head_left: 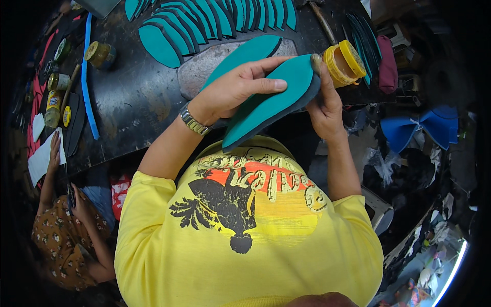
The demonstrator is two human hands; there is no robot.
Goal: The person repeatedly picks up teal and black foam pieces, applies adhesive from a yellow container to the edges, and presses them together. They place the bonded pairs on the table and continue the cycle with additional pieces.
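My left hand (232, 89) grips a teal shoe insole (273, 100) with a dark underside, its thumb lying on the teal face. At the insole's far right end, my right hand (327, 110) is closed on the edge, its fingertips at the tip. The insole is held tilted over the near edge of the table. Just beyond my left hand a second teal insole (243, 55) lies on a grey stone slab (197, 69). An open yellow jar (340, 65) stands right beside my right fingertips; its contents are hard to make out.
Several teal insoles (166, 43) overlap in a row along the back of the dark table (123, 120). A hammer (323, 23) lies behind the jar. At left are a blue strip (86, 77) and a glass jar (101, 55). A co-worker (66, 245) handles a white sheet (43, 162).
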